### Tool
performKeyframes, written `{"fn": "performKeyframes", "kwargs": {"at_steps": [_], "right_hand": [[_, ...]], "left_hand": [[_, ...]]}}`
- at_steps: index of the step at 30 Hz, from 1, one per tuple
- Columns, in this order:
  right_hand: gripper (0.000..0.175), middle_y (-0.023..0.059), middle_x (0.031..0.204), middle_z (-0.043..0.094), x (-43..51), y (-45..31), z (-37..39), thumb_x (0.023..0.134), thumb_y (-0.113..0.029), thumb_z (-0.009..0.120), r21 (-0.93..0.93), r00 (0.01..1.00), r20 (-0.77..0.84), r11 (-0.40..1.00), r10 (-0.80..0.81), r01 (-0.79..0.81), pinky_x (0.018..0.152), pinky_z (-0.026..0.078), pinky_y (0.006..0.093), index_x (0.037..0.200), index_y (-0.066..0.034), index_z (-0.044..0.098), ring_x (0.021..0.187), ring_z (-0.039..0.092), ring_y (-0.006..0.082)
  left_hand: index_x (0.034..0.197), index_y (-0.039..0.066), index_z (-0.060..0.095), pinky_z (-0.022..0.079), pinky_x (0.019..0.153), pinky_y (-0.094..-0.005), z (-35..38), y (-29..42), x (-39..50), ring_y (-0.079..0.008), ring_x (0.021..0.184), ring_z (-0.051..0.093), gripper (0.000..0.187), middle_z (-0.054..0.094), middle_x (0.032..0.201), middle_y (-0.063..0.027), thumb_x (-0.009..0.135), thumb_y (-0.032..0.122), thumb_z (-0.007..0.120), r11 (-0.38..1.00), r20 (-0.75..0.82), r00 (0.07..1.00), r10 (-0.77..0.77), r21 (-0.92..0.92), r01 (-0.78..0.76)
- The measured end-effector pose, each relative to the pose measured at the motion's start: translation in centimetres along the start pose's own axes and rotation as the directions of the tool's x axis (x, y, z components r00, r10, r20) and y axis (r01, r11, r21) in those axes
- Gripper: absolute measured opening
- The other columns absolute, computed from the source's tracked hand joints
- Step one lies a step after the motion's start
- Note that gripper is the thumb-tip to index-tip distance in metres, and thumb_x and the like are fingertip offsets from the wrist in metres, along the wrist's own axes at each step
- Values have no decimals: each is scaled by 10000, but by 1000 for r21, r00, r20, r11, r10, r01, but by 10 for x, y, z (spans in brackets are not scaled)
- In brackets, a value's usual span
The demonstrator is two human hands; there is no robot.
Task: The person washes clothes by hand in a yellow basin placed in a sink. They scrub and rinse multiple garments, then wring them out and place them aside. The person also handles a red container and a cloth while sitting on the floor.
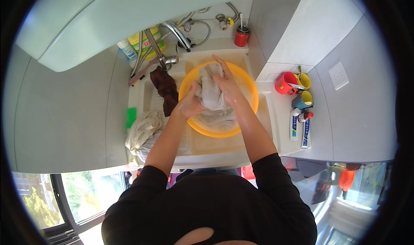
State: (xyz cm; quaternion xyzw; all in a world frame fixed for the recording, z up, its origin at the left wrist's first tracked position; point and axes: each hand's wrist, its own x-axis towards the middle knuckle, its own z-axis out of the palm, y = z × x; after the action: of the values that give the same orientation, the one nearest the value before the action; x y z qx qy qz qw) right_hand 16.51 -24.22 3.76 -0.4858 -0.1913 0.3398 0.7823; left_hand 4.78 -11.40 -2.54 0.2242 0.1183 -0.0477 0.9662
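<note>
A wet, pale grey-white cloth (213,94) is folded between my two hands, above the water in a round yellow plastic basin (252,106). From the left side, my left hand (191,103) holds the cloth with the thumb pointing up. My right hand (228,85) grips its right edge, some fingers extended toward the far rim. Cloudy, sudsy water (218,118) fills the basin below, with more light fabric partly submerged in it. The basin rests in a white sink (223,146). How the fingers close behind the cloth is hidden.
A dark brown cloth (164,89) and bundled cream fabric (144,130) lie on the left washboard side. A chrome faucet (176,34) overhangs the back. Cups (284,83), toothpaste tubes (293,128) and a small bottle (305,116) stand or lie right. A pale green cabinet (97,28) juts overhead.
</note>
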Motion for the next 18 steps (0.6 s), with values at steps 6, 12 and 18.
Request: {"fn": "performKeyframes", "kwargs": {"at_steps": [6,12,18], "right_hand": [[386,114,1135,678,6,15,-14,853,82,465,-61,984,171,998,42,-31,839,551,310,1179,-11,647,964,659,180],[217,97,843,676,19,39,-28,807,67,501,-127,998,53,991,45,-38,645,522,298,908,3,681,711,622,167],[183,98,569,531,35,93,-36,856,36,501,90,955,-263,989,135,-115,428,426,368,703,-31,577,462,520,199]], "left_hand": [[1487,94,425,518,1054,-435,21,-1,0,-253,1278,587,709,563,1407,-88,894,152,809,902,84,994,-65,430,23],[1342,51,546,556,925,-379,21,-12,13,-225,1100,671,588,679,1170,-62,805,69,786,723,-125,990,-61,678,130],[1278,-49,525,568,854,-450,11,-37,14,-371,1012,712,773,715,1070,-244,669,295,855,-110,-81,930,358,986,128]]}}
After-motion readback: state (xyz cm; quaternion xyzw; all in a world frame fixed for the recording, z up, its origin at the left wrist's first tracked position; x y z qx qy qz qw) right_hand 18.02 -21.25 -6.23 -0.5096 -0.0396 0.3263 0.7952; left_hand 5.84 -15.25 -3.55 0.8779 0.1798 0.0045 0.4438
